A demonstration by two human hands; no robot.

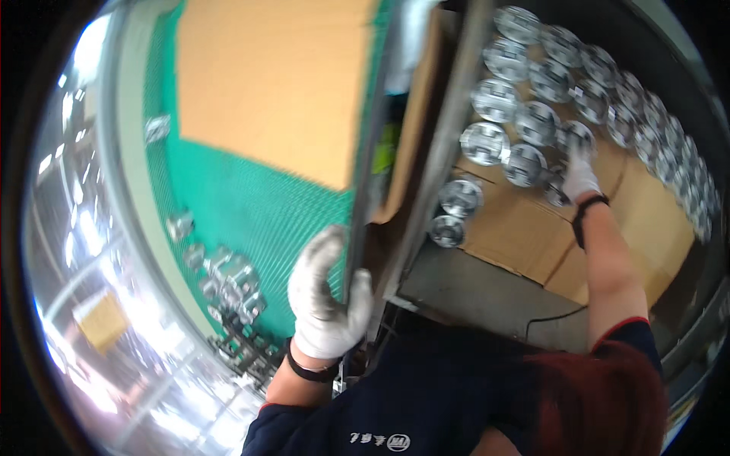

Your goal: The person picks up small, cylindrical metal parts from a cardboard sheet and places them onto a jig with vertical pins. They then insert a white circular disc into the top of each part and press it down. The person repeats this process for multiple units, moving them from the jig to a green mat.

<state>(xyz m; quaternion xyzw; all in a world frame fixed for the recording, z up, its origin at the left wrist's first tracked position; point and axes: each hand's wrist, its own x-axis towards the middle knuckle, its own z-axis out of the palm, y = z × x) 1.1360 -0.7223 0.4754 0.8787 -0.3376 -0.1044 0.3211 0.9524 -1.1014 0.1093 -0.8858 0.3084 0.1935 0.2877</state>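
Observation:
My left hand (327, 304), in a white glove, is at the dark metal edge beside the green mat (251, 197). Its thumb and fingers are spread apart, with nothing held between them. Over on the right, my gloved right hand (580, 181) reaches among rows of shiny metal pistons (525, 165). Its fingers are close together on one piston (576, 137), though blur hides the exact grip. Another piston (557, 190) lies partly behind that hand. Two pistons (461, 197) sit apart from the rows, nearer to me.
Brown cardboard (517, 235) lies under the pistons. A large tan sheet (274, 83) covers part of the green mat. More metal parts (232, 281) cluster at the mat's near left. A raised metal rail (449, 129) separates the two surfaces, and a black cable (555, 315) lies near my right arm.

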